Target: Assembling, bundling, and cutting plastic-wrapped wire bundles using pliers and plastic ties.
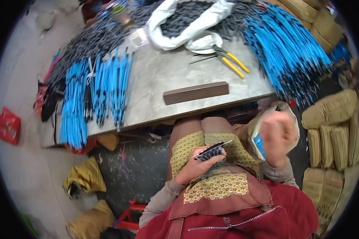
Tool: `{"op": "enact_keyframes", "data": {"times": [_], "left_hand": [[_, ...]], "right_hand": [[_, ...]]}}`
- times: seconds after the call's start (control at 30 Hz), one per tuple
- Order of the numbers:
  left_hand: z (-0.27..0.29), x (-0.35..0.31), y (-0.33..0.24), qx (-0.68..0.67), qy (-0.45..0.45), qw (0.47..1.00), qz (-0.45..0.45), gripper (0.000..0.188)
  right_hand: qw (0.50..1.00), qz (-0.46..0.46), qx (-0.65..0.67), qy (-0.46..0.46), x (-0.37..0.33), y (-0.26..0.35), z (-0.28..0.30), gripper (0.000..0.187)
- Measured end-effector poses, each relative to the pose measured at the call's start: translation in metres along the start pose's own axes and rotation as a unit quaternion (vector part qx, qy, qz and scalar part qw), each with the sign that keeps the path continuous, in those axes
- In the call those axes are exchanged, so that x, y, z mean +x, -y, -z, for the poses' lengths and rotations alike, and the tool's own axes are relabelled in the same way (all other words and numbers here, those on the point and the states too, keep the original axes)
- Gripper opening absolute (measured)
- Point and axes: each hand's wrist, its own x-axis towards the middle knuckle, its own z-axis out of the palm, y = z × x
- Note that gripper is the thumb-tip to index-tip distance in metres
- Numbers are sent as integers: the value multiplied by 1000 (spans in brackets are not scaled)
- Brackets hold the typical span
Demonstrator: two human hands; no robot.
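Observation:
My left hand [197, 167] is closed low over my lap. Its fingers and thumb hold a small bundle of thin dark pieces [213, 152] with bluish ends. A thin, shiny straight rod [223, 142] lies along the top of that bundle; whether it is a separate piece I cannot tell. My right hand [279, 135] is raised to the right, above a pale open sack [292, 115] beside my knee. Motion smears its fingers, so their position and anything in them cannot be made out. Some blue [259, 145] shows inside the sack.
On the grey table [147, 91] lie a brown bar [196, 93], yellow-handled pliers [233, 65] and a rolled white cloth [183, 40]. Blue strip bundles [73, 105] lie left, a bigger pile [287, 51] right, dark pieces [83, 47] behind. Brown packages [329, 107] stack at the right.

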Motion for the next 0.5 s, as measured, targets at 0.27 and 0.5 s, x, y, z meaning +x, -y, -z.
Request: {"op": "enact_keyframes", "data": {"times": [0.27, 0.5], "left_hand": [[-9, 8, -5, 16, 6, 999, 33, 18], [-3, 8, 1, 4, 25, 999, 21, 25]], "right_hand": [[925, -75, -7, 372, 1, -45, 10, 26], [879, -42, 52, 473, 11, -51, -3, 36]]}}
